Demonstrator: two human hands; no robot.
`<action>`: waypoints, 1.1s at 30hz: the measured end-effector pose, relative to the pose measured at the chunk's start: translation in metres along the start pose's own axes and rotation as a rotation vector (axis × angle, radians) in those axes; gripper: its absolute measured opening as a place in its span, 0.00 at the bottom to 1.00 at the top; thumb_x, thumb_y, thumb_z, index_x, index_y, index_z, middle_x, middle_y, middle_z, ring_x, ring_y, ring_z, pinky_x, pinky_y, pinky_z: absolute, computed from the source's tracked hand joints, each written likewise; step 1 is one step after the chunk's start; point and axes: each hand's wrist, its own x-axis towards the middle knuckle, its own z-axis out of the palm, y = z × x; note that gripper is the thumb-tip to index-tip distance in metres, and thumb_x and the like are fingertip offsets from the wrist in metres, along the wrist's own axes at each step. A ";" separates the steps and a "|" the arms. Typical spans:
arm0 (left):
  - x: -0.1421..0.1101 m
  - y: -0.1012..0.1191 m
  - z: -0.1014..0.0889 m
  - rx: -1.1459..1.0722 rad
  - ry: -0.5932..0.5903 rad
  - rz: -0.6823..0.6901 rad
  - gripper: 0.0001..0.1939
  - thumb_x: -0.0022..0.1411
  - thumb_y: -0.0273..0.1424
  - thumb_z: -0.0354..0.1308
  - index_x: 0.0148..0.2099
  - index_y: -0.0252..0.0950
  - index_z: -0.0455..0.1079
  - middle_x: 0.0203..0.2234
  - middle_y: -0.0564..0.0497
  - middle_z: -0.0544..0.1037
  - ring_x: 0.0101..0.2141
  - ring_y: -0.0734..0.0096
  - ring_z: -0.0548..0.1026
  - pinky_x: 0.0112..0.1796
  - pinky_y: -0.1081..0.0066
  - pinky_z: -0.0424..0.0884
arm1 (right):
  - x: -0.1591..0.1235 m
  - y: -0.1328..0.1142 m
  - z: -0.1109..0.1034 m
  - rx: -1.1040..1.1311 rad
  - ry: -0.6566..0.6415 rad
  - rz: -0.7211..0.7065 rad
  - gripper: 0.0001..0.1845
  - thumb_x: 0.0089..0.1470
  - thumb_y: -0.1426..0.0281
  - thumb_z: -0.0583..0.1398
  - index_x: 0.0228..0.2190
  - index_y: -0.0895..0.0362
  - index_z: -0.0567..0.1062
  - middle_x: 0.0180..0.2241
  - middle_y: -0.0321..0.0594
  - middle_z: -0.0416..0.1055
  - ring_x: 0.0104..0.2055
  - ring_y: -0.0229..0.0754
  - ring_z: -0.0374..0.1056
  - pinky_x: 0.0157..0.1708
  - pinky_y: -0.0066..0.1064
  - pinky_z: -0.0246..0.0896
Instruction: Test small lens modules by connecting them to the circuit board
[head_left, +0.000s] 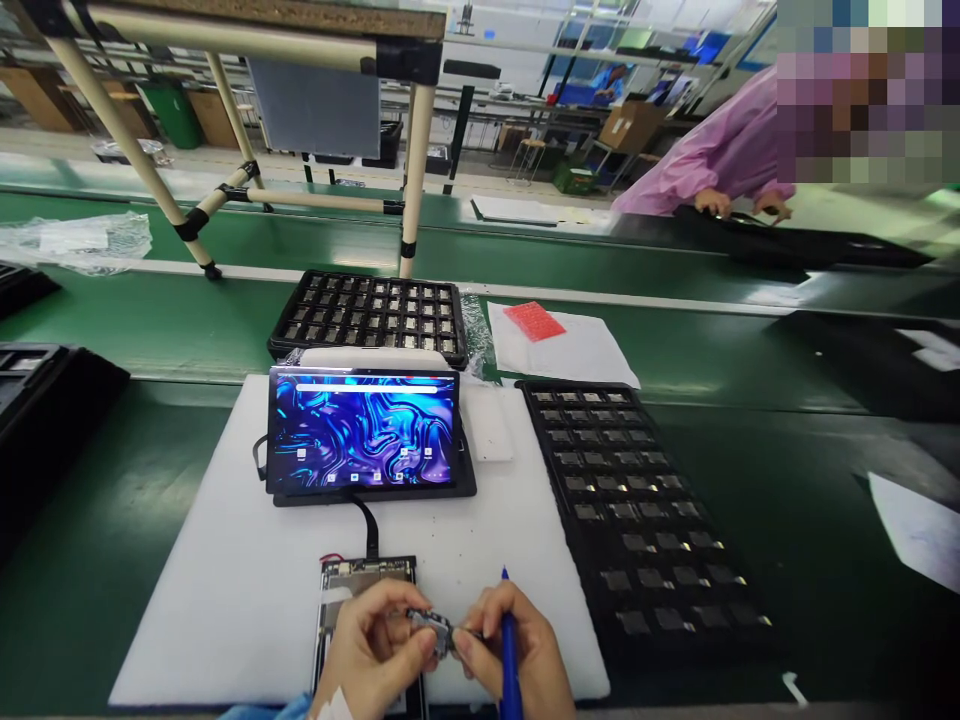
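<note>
Pinching: my left hand (371,642), closed on a small metal circuit module (430,632).
Gripping: my right hand (519,640), wrapped around a slim blue pen (511,675).

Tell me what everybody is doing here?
A person is pinching a small metal part with the left hand, and the right hand touches it while gripping a blue pen. Just beyond the hands, a circuit board is wired to a lit tablet on a white mat. Black trays of small parts sit nearby. A co-worker in a pink smock works across the green belt.
</note>
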 end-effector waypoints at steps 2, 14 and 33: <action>-0.001 -0.001 0.000 -0.001 0.007 -0.002 0.23 0.39 0.43 0.74 0.30 0.32 0.71 0.17 0.53 0.73 0.18 0.81 0.70 0.23 0.82 0.67 | 0.001 0.003 -0.004 -0.012 -0.055 0.011 0.19 0.42 0.61 0.69 0.21 0.55 0.65 0.21 0.32 0.69 0.18 0.31 0.63 0.19 0.22 0.59; -0.002 0.001 0.003 -0.012 -0.010 0.009 0.23 0.40 0.42 0.74 0.30 0.32 0.70 0.17 0.54 0.74 0.19 0.83 0.70 0.23 0.84 0.64 | -0.007 -0.001 0.010 0.101 0.134 -0.057 0.21 0.37 0.63 0.72 0.19 0.56 0.65 0.19 0.30 0.68 0.17 0.30 0.61 0.18 0.20 0.56; -0.002 -0.002 -0.003 0.080 -0.031 -0.019 0.23 0.41 0.44 0.72 0.31 0.31 0.72 0.18 0.53 0.74 0.20 0.82 0.70 0.24 0.84 0.64 | -0.002 0.009 -0.014 -0.038 -0.068 0.050 0.18 0.45 0.64 0.69 0.22 0.56 0.64 0.21 0.32 0.69 0.22 0.32 0.62 0.23 0.22 0.56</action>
